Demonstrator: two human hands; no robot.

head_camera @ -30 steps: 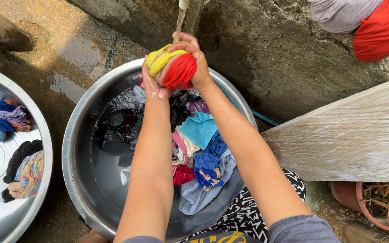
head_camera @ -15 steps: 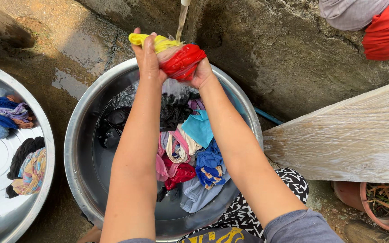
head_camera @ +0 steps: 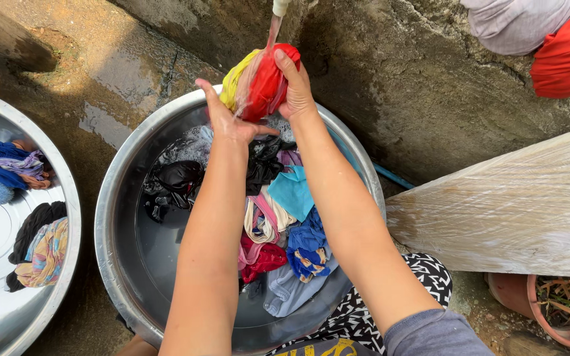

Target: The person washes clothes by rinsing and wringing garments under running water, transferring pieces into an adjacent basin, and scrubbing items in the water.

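A bunched red and yellow cloth (head_camera: pixel 258 82) is held between both my hands under a thin stream of water falling from a tap (head_camera: pixel 278 6). My left hand (head_camera: pixel 229 122) presses it from below, fingers spread along its underside. My right hand (head_camera: pixel 296 89) clasps its right side. Both hang over the far rim of a large steel basin (head_camera: pixel 110 227) that holds dark water and several wet garments: black, teal, blue, pink and red.
A second steel basin (head_camera: pixel 67 198) at the left holds wrung cloths. A rough concrete wall (head_camera: pixel 397 72) rises behind. A pale washing board (head_camera: pixel 516 211) slopes at the right, above a clay pot (head_camera: pixel 549 310). Red and grey cloth (head_camera: pixel 549 39) hangs top right.
The cloth bundle has been turned and reshaped under the stream. My left hand slid from on top of it to beneath it, and my right hand moved up over its side.
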